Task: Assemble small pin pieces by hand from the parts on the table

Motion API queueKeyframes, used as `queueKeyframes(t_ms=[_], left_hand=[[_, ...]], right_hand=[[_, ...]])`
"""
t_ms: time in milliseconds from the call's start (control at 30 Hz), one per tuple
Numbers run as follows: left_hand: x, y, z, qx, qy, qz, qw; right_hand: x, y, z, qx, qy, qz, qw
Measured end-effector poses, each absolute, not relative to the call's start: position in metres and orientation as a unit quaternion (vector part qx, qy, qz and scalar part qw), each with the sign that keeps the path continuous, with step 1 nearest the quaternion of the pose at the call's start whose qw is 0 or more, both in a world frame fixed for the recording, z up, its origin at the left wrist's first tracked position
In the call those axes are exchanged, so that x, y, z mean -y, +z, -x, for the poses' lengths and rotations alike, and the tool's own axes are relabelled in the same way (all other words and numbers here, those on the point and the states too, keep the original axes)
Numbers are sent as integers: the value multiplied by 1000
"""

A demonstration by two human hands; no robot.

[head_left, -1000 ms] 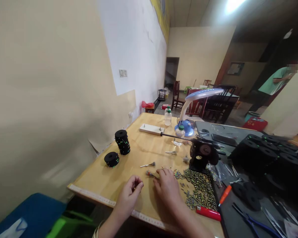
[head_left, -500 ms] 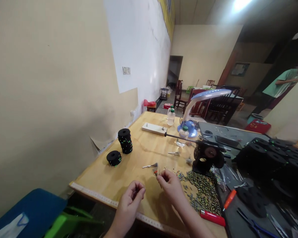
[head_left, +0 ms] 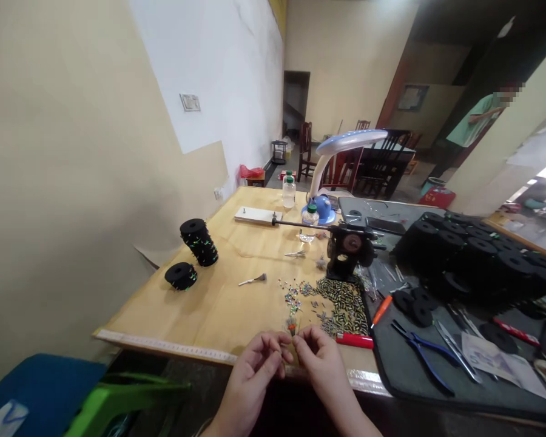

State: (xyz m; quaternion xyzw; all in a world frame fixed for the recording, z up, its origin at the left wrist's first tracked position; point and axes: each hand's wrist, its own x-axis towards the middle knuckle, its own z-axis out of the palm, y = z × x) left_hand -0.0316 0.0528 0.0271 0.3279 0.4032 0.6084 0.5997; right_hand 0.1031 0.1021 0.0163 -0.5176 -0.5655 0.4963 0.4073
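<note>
Holding a small tufted piece with a red band and fine bristles between both hands at the near edge of the pale wooden worktable. Left hand and right hand meeting close together, fingertips pinched on the little piece from either side, tuft pointing upward. Hovering just above the measuring tape strip running along the table's front edge.

Lying just beyond the hands: a scatter of small dark metal tubes and coloured beads, with a red lighter touching its near side. Standing behind that heap: a black vise-like stand with a long thin rod. Resting near the middle of the table, well apart from the hands: a small grey-tipped brush. Sitting toward the left wall: a tall stack of black foam spools and a single black spool just beside it. Spreading to the right: a dark grey mat carrying blue-handled pliers, an orange-handled tool and many more black spools. Arching over the far end: a blue and white desk lamp. Standing far back in the room: a person in a green shirt.
</note>
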Motion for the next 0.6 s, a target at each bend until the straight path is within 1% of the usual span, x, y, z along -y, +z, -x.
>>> queueKeyframes(t_ms=[133, 200, 267, 333, 400, 467, 600], left_hand=[[-57, 30, 31, -385, 602, -324, 620], [-60, 30, 33, -391, 590, -317, 631], [-63, 30, 36, -401, 573, -309, 644], [-66, 29, 38, -408, 557, -306, 656], [-67, 27, 40, -410, 547, -315, 658], [-68, 26, 41, -416, 542, -340, 647], [-67, 27, 45, -440, 524, -402, 609]], right_hand=[[-98, 9, -104, 556, 513, 509, 410], [-95, 8, -107, 564, 501, 511, 412], [-91, 11, -113, 586, 446, 527, 424], [-86, 19, -119, 616, 359, 542, 446], [-81, 28, -120, 647, 303, 531, 455], [-79, 35, -117, 676, 322, 502, 433], [-85, 38, -104, 684, 468, 447, 337]])
